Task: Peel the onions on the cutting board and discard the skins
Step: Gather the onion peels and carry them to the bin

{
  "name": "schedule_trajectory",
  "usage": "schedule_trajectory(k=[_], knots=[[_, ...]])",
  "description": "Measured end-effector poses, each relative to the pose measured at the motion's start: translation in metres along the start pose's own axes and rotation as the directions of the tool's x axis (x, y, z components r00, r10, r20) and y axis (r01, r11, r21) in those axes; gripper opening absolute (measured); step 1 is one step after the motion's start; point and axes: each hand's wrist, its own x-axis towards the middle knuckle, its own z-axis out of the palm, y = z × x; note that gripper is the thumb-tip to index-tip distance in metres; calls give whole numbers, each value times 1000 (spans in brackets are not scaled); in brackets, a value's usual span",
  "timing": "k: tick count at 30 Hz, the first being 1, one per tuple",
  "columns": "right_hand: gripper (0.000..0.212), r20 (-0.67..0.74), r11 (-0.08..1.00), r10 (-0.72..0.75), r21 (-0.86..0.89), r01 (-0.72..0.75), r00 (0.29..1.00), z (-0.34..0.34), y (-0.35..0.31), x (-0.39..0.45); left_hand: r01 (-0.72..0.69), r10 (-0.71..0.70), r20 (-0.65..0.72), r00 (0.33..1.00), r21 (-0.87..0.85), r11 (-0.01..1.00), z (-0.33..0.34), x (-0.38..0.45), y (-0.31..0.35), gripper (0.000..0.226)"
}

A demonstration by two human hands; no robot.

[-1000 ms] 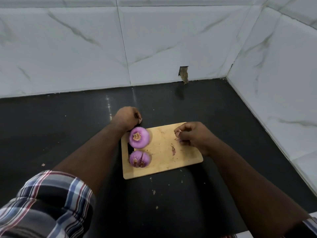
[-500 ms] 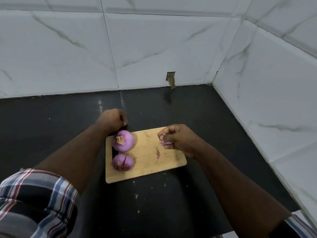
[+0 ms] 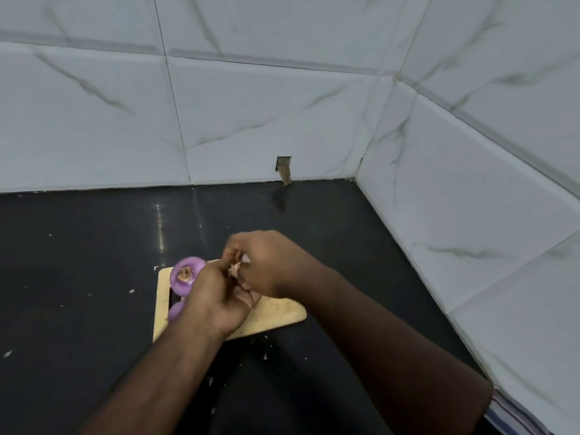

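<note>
No writing, label, brand or number can be read anywhere here. The wall tiles (image 3: 251, 114) show only grey veining.

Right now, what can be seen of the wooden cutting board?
The pale rectangular wooden cutting board lies flat on the black countertop, rounded corners showing, with small specks on its right end. Two peeled purple onions sit on its left side, beside a dark slot that looks like a handle hole. The left hand and right hand cover its middle.
</note>
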Motion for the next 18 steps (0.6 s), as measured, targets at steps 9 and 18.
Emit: schedule_trajectory(k=[9, 18], knots=[[35, 135, 979, -38, -193, 64, 990, 21, -21, -17, 8, 14, 62, 998, -335, 942, -10, -19, -18, 20], [19, 24, 974, -152, -165, 154, 988, 22, -19, -17, -4, 16, 89, 996, -139, 990, -25, -25, -17, 31]])
